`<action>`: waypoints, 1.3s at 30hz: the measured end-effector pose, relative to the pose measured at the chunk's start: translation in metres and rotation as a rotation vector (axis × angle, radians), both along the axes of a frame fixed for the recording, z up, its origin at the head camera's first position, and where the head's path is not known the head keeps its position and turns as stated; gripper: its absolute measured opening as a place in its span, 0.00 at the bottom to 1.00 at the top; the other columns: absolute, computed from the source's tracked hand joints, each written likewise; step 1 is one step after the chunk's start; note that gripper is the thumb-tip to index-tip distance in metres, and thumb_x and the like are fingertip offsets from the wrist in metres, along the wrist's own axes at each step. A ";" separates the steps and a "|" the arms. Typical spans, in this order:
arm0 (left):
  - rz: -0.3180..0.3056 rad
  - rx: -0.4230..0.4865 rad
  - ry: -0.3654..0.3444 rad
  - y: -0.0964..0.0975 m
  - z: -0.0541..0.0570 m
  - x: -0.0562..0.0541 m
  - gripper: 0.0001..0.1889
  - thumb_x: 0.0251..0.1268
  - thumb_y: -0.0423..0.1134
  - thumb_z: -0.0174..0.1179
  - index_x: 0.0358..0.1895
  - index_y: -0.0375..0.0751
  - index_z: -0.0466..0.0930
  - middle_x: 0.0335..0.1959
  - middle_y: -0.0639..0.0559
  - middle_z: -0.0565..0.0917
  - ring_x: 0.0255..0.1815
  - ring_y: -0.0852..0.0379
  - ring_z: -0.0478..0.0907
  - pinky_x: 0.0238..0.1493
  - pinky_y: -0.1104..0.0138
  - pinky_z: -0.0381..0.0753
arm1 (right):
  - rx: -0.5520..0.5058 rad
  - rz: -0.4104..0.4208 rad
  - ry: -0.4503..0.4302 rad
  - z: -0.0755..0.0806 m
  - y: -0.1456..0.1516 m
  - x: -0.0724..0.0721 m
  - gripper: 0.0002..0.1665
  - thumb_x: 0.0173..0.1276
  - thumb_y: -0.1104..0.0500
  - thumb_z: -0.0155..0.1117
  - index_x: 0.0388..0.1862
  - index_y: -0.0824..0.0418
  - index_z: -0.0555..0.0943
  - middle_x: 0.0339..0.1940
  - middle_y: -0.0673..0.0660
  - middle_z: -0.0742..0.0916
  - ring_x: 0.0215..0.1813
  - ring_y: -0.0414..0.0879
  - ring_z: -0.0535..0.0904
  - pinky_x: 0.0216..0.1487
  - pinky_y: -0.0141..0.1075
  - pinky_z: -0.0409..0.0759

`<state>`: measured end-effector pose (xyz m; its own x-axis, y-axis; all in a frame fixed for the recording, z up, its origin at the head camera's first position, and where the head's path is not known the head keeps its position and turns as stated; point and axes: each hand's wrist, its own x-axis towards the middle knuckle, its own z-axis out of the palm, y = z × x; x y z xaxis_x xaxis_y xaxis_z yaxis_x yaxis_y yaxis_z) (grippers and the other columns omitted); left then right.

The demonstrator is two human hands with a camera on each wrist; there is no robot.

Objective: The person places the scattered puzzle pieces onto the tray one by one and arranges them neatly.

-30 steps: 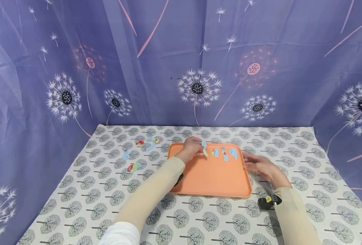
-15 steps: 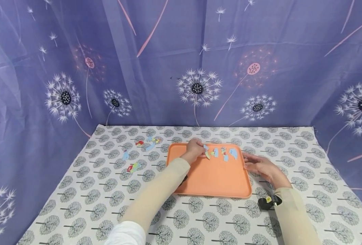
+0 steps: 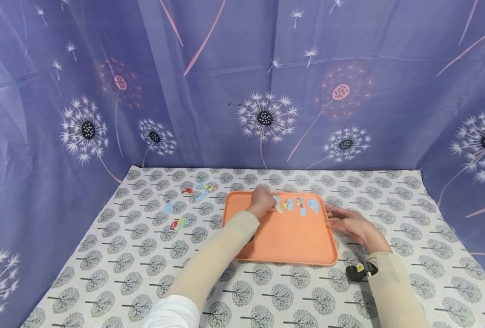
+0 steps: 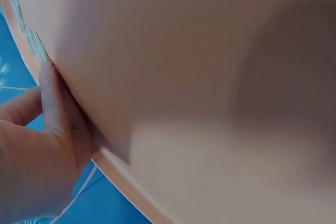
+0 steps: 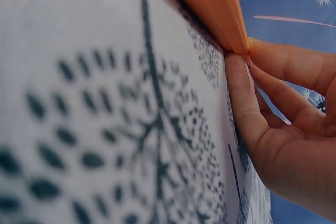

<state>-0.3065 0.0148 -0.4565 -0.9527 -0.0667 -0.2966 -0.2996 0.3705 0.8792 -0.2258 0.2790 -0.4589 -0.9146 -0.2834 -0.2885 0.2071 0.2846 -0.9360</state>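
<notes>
An orange tray [image 3: 291, 237] lies on the table. Along its far side sits a row of flat jigsaw puzzle pieces, mostly light blue. My left hand [image 3: 262, 200] reaches over the tray's far left part, and its thumb and fingers pinch the leftmost piece [image 3: 279, 205] of the row. In the left wrist view this puzzle piece [image 4: 41, 48] shows right at the thumb tip. At the tray's right edge, my right hand [image 3: 354, 225] holds the rim. The right wrist view shows the thumb [image 5: 241, 93] and a finger at the orange rim [image 5: 231, 30].
Several more puzzle pieces lie on the tree-print tablecloth [image 3: 119, 269] left of the tray, among them a red-and-green piece [image 3: 179, 224] and a blue piece [image 3: 168, 207]. A purple dandelion-print curtain [image 3: 209, 114] stands behind the table.
My left hand has moved slightly right, bringing its puzzle piece down onto the tray, closer to the others in the row. The right hand stays at the tray's edge.
</notes>
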 end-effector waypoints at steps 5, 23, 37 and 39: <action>-0.004 0.026 0.002 -0.003 0.002 0.001 0.12 0.48 0.15 0.59 0.38 0.27 0.77 0.31 0.39 0.80 0.14 0.56 0.79 0.19 0.70 0.85 | -0.003 -0.004 -0.007 0.001 0.000 0.000 0.46 0.65 0.64 0.64 0.76 0.65 0.52 0.67 0.73 0.67 0.59 0.51 0.76 0.65 0.45 0.74; -0.079 0.207 0.068 -0.049 0.023 0.021 0.16 0.59 0.25 0.61 0.51 0.28 0.79 0.38 0.35 0.84 0.37 0.41 0.85 0.39 0.59 0.88 | -0.037 -0.013 -0.013 -0.002 0.003 -0.001 0.46 0.64 0.67 0.63 0.76 0.65 0.52 0.66 0.73 0.70 0.52 0.42 0.79 0.60 0.38 0.79; -0.016 0.274 0.115 -0.126 0.036 0.038 0.18 0.62 0.23 0.59 0.55 0.23 0.74 0.45 0.30 0.81 0.43 0.36 0.82 0.48 0.54 0.85 | -0.019 0.003 0.006 0.001 0.001 0.001 0.46 0.64 0.65 0.64 0.76 0.65 0.52 0.68 0.74 0.67 0.56 0.48 0.77 0.64 0.44 0.75; -0.020 0.254 0.122 -0.138 0.042 0.045 0.17 0.63 0.23 0.58 0.55 0.22 0.73 0.44 0.29 0.80 0.37 0.41 0.82 0.50 0.53 0.84 | -0.027 0.000 0.002 0.001 0.001 0.002 0.46 0.65 0.65 0.64 0.76 0.65 0.52 0.67 0.73 0.67 0.57 0.48 0.77 0.65 0.45 0.75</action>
